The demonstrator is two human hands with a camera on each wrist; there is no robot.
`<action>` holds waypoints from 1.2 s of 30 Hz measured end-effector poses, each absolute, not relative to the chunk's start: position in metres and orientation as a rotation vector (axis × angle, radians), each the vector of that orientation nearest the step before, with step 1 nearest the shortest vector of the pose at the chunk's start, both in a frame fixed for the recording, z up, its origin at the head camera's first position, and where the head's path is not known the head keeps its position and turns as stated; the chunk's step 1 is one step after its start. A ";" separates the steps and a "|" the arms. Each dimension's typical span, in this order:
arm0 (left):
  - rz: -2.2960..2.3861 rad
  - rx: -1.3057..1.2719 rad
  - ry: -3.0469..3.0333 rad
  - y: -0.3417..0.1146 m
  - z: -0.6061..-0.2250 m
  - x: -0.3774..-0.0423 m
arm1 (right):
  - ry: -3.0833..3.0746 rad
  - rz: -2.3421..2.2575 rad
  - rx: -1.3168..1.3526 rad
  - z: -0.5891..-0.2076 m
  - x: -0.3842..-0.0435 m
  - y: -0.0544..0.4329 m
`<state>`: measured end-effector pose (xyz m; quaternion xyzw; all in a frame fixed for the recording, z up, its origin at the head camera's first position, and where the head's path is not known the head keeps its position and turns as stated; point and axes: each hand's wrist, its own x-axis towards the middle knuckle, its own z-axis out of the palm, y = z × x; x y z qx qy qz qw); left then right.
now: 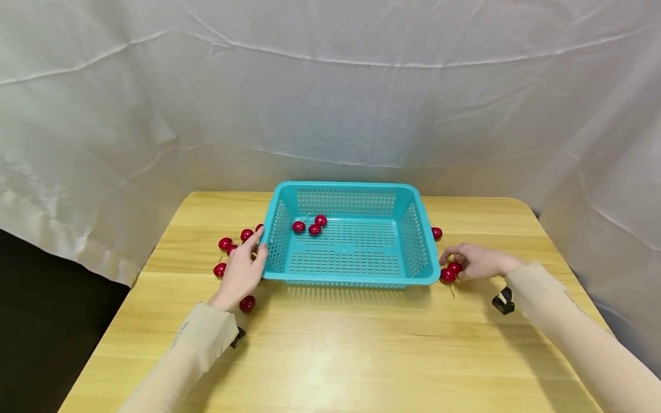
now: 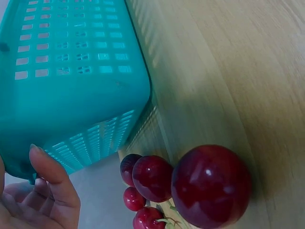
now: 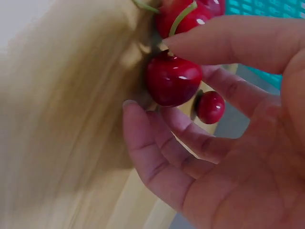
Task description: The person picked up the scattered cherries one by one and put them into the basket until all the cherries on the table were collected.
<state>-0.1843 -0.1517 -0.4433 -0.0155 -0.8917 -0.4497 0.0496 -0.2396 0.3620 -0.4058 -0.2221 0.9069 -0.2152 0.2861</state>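
A turquoise plastic basket (image 1: pixel 356 281) with slotted walls stands on the table, three red cherries (image 1: pixel 315 229) lying inside. My left hand (image 1: pixel 240 275) grips its left rim; in the left wrist view the thumb (image 2: pixel 53 171) presses near the basket corner with fingers curled beneath. Several cherries (image 2: pixel 211 186) lie on the table around that hand, some partly hidden by it. Right of the basket, my right hand (image 1: pixel 482 261) has its thumb and curled fingers around a cherry (image 3: pixel 174 81) with a green stem. Another cherry (image 1: pixel 447 276) lies close beside it, near the basket wall.
A single cherry (image 1: pixel 436 233) rests by the basket's right wall, farther back. One more cherry (image 1: pixel 247 303) is on the near left, beside the left wrist. The wooden table (image 1: pixel 330 355) ends at a pale hanging cloth (image 1: pixel 351 115) behind.
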 end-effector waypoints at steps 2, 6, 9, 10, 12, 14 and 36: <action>-1.369 -0.057 -2.713 -0.151 -0.445 -0.185 | 2.433 -0.577 -0.627 -0.409 -0.239 0.364; -1.358 -0.048 -2.695 -0.151 -0.447 -0.186 | 2.443 -0.607 -0.718 -0.413 -0.240 0.363; -1.355 -0.047 -2.690 -0.153 -0.447 -0.186 | 2.471 -0.592 -0.746 -0.414 -0.239 0.359; -1.355 -0.048 -2.691 -0.153 -0.447 -0.185 | 2.487 -0.571 -0.739 -0.414 -0.239 0.359; -1.362 -0.053 -2.695 -0.153 -0.447 -0.185 | 2.510 -0.538 -0.717 -0.414 -0.238 0.358; -1.369 -0.056 -2.699 -0.153 -0.447 -0.185 | 2.524 -0.517 -0.694 -0.415 -0.237 0.358; -1.361 -0.070 -2.679 -0.150 -0.447 -0.186 | 2.594 -0.611 -0.566 -0.411 -0.237 0.367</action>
